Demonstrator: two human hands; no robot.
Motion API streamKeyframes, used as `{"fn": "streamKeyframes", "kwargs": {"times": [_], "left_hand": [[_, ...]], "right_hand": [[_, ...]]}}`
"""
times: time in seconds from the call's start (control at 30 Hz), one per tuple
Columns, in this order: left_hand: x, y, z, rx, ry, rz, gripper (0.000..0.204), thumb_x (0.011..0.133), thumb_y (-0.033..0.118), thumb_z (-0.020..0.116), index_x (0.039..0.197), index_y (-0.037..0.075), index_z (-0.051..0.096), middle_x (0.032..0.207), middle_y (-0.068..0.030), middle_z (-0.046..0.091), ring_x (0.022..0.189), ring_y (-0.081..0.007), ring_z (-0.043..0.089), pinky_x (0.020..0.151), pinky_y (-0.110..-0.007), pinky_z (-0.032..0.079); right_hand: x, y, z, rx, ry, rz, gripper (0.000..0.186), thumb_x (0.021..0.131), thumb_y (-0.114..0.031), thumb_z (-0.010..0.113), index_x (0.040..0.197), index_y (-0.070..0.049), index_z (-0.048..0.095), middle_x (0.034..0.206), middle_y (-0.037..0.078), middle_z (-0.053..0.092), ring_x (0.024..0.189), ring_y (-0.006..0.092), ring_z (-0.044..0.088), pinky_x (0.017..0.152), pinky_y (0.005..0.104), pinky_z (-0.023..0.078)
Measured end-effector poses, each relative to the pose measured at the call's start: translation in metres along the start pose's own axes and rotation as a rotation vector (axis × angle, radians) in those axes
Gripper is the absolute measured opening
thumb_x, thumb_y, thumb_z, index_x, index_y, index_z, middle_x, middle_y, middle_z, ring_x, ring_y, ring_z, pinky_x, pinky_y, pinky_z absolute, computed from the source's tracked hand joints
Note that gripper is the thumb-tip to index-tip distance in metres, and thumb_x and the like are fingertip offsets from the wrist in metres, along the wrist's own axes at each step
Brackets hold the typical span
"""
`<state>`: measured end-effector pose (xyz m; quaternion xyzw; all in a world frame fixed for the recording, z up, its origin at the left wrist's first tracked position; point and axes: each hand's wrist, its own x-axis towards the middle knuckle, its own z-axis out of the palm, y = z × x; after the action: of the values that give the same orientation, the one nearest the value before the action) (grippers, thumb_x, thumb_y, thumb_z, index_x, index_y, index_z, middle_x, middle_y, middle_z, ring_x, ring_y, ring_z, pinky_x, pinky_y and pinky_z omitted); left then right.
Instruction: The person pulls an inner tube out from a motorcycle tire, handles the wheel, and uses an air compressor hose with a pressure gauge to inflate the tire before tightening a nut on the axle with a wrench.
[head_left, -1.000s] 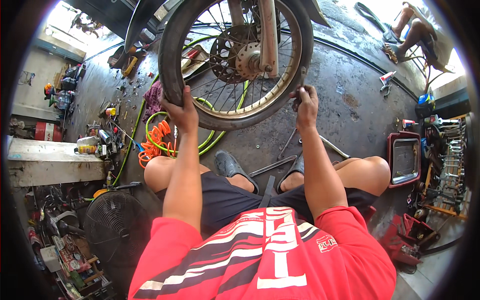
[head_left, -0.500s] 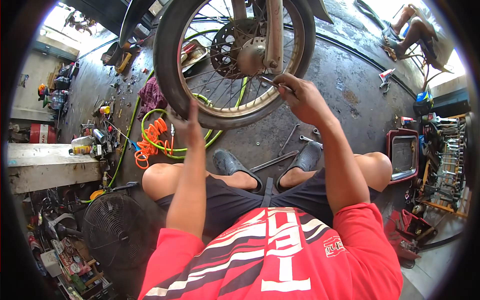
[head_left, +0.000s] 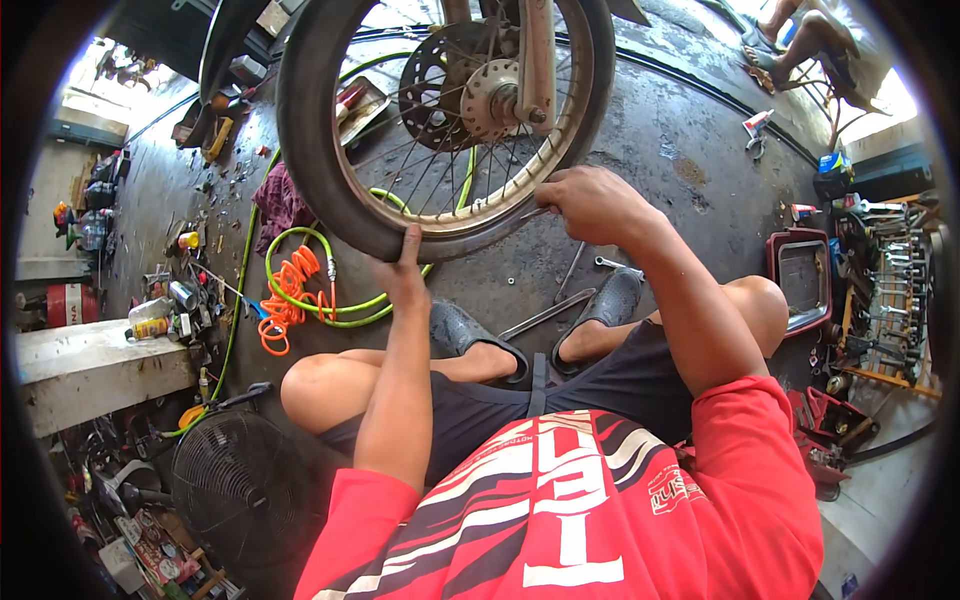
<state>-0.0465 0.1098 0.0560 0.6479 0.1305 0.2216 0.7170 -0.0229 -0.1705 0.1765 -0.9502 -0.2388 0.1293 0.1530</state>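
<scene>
In front of me stands a spoked motorcycle wheel [head_left: 455, 234] with a black tire, a brake disc [head_left: 421, 88] and a hub [head_left: 492, 99]. A fork leg [head_left: 537, 62] comes down to the axle. My left hand [head_left: 403, 276] grips the bottom of the tire, thumb up against its side, the other fingers mostly hidden. Beside the rim's lower right, my right hand [head_left: 597, 203] is closed round a thin metal tool [head_left: 535, 213]. Only the tool's tip shows, so its kind cannot be made out.
Wrenches [head_left: 547, 314] lie between my shoes. An orange coiled hose [head_left: 298, 290] and a green hose [head_left: 243, 300] run at the left, near a black fan [head_left: 232, 465]. A red-rimmed tray [head_left: 803, 275] and tool rack [head_left: 890, 300] stand right; another person's leg [head_left: 815, 45] shows far right.
My left hand has come onto the tire from beside it. My right hand has drawn back from near the fork's lower end to the rim's edge, still holding the thin tool.
</scene>
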Motion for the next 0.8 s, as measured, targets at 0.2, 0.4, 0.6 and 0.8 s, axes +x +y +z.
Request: {"fn": "streamKeyframes", "kwargs": {"times": [0.2, 0.4, 0.6, 0.8], "left_hand": [[0.017, 0.013, -0.009, 0.109, -0.003, -0.02, 0.085, 0.067, 0.018, 0.091, 0.136, -0.003, 0.047, 0.128, -0.0116, 0.058, 0.116, -0.0224, 0.056, 0.105, -0.035, 0.041], [0.02, 0.019, -0.015, 0.029, -0.128, -0.061, 0.075, 0.068, 0.015, 0.091, 0.13, 0.001, 0.051, 0.122, -0.0079, 0.061, 0.109, -0.018, 0.059, 0.1, -0.032, 0.045], [0.018, 0.021, -0.026, -0.251, -0.215, -0.198, 0.076, 0.072, 0.017, 0.091, 0.134, 0.007, 0.049, 0.12, -0.0035, 0.06, 0.111, -0.0167, 0.058, 0.102, -0.032, 0.044], [0.012, 0.023, -0.022, -0.332, -0.22, -0.244, 0.073, 0.071, 0.018, 0.091, 0.13, 0.006, 0.051, 0.119, -0.0032, 0.059, 0.107, -0.0158, 0.058, 0.098, -0.03, 0.045]], "right_hand": [[0.031, -0.007, 0.031, -0.07, -0.058, -0.17, 0.031, 0.077, -0.001, 0.059, 0.102, -0.014, 0.071, 0.097, 0.009, 0.066, 0.099, 0.0316, 0.065, 0.084, 0.0454, 0.05], [0.095, -0.033, 0.061, -0.031, 0.106, -0.404, 0.027, 0.08, -0.009, 0.061, 0.101, -0.02, 0.074, 0.096, 0.006, 0.068, 0.098, 0.0277, 0.067, 0.081, 0.044, 0.053], [0.111, -0.052, 0.073, 0.048, 0.114, -0.433, 0.027, 0.078, -0.008, 0.06, 0.099, -0.017, 0.074, 0.098, 0.005, 0.068, 0.099, 0.0279, 0.066, 0.082, 0.0437, 0.053], [0.113, -0.055, 0.071, 0.097, -0.013, -0.463, 0.025, 0.077, -0.006, 0.063, 0.1, -0.012, 0.068, 0.095, 0.01, 0.067, 0.091, 0.0346, 0.066, 0.074, 0.0465, 0.051]]}}
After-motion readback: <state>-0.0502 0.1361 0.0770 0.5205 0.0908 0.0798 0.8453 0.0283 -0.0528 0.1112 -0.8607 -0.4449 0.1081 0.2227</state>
